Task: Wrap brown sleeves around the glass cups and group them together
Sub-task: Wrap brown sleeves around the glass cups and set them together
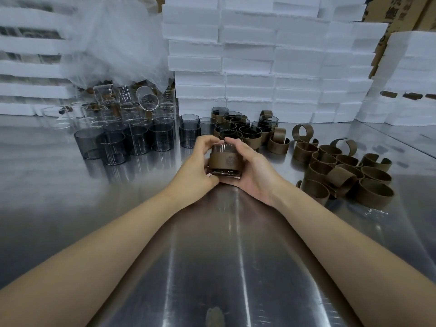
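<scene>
Steel surface (224, 256): wide bare stretch in front of the person, between the forearms. That is the free room for moving. Its near edge is out of view. The back is closed off by stacked white foam boxes (259, 55).

Bare dark cups (132, 140) stand packed on the left, with clear cups (106, 109) behind them, some tipped. A wide left elbow swing would likely knock glass into glass.

Loose brown sleeves (342, 171) are heaped on the right, near the right forearm. They are soft, so low risk, though a brush could scatter them.

Wrapped cups (238, 131) are grouped just behind the hands, tight together with little gap. Setting another one in there could clink a neighbour or tip it.

The left hand (200, 166) has its fingers curled round the left side of the cup, and the right hand (250, 171) cups the right side with its fingertips on the rim. Both are gripping.

The held cup (223, 147) is centre, between the palms, low over the surface. Cannot tell whether it touches down.

The sleeve (224, 160) is already round the cup's middle; its seam is hidden.

Risks as I judge them:
- The sleeve could spring open if the grip eases before the ends are locked.
- The smooth glass could slip down through the sleeve and hit the steel.
</scene>
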`<move>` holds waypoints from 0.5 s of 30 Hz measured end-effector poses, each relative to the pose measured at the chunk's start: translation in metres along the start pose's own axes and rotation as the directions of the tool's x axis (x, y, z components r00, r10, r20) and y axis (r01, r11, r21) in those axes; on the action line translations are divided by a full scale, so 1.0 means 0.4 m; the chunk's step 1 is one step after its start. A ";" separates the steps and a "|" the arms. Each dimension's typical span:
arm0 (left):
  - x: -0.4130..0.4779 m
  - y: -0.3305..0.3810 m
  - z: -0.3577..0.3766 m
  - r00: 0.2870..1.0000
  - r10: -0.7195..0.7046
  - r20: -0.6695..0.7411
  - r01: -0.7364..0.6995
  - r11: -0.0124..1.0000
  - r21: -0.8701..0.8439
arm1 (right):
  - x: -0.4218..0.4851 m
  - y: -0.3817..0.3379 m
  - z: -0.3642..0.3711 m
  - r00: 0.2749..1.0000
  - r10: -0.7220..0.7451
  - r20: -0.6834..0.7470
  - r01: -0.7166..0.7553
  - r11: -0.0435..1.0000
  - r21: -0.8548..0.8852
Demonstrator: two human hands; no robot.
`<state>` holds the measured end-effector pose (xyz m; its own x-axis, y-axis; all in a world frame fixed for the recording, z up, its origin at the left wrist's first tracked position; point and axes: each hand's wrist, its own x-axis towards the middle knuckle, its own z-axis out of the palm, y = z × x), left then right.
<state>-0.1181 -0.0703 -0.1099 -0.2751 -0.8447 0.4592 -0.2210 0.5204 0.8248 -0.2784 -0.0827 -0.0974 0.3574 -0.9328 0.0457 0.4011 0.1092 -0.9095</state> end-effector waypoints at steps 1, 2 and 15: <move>0.000 -0.001 -0.009 0.999 0.011 0.042 -0.015 0.996 0.084 | -0.001 0.001 0.000 1.000 -0.008 -0.003 0.008 1.000 -0.025; 0.001 -0.001 -0.019 0.997 0.019 0.071 -0.030 0.988 0.150 | -0.002 0.002 0.001 1.000 -0.010 -0.004 0.009 0.999 -0.052; 0.005 -0.017 -0.051 0.989 0.027 0.148 -0.065 0.965 0.255 | -0.020 -0.010 0.020 0.997 -0.071 -0.038 0.057 0.959 -0.277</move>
<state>-0.0980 -0.0782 -0.1080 -0.4167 -0.8022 0.4275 -0.4337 0.5888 0.6821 -0.2760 -0.0729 -0.0910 0.2956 -0.9507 0.0938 0.1716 -0.0438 -0.9842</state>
